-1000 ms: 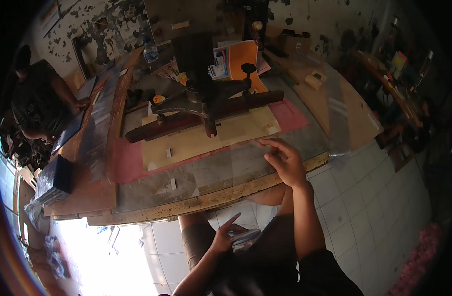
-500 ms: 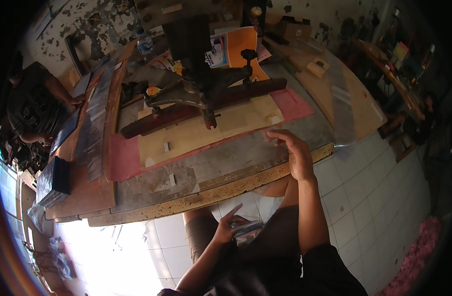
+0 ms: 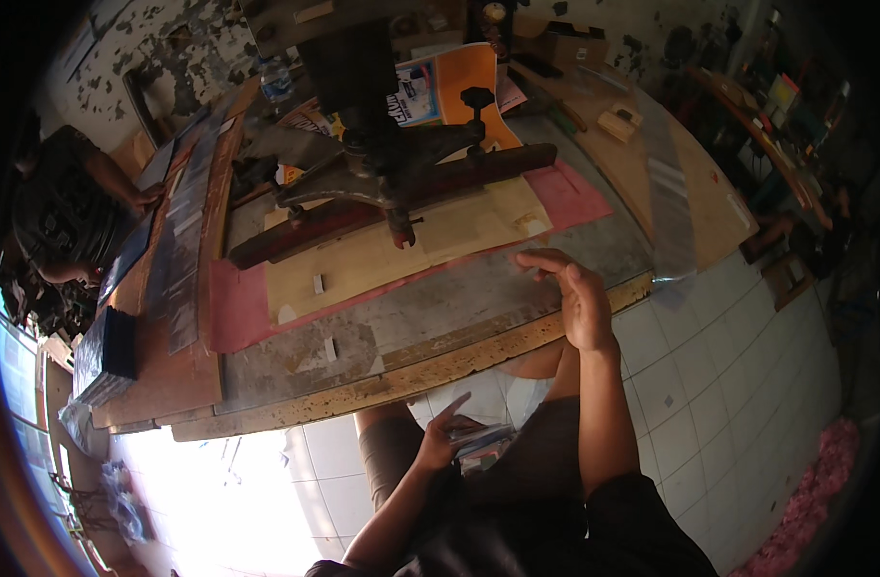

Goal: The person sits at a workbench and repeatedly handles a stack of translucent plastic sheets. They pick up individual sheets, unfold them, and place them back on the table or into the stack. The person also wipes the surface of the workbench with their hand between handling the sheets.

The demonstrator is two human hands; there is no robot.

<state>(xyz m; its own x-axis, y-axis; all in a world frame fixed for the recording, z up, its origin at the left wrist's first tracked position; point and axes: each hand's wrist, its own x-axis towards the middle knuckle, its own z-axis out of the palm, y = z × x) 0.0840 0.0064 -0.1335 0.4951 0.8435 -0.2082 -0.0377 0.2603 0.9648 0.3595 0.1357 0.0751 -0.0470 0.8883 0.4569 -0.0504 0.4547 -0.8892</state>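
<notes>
My left hand [image 3: 442,440], low over my lap in front of the bench, grips a small bundle of thin flat pieces [image 3: 480,440], its index finger pointing up and away. My right hand [image 3: 584,300] is raised by the bench's front edge, fingers bent loosely and nothing visible in them. Ahead of it stands a dark metal press [image 3: 368,178] with a long bar [image 3: 329,231]. Beneath the bar lies a cream sheet [image 3: 411,240] over a pink sheet [image 3: 567,197]. A small pale piece [image 3: 319,284] rests on the cream sheet, and another pale piece [image 3: 330,348] on the grey worktop [image 3: 440,306].
At the left, a dark stack of flat pieces [image 3: 108,356] sits on a brown board [image 3: 166,370], and a person [image 3: 70,197] works beyond. A clear strip [image 3: 666,192] and a wooden block [image 3: 618,125] lie at the right. Behind the press are printed papers [image 3: 459,87] and a bottle [image 3: 276,82].
The whole view has shifted slightly. My right hand stays by the bench edge with almost the same finger pose, and my left hand keeps its hold on the thin flat pieces.
</notes>
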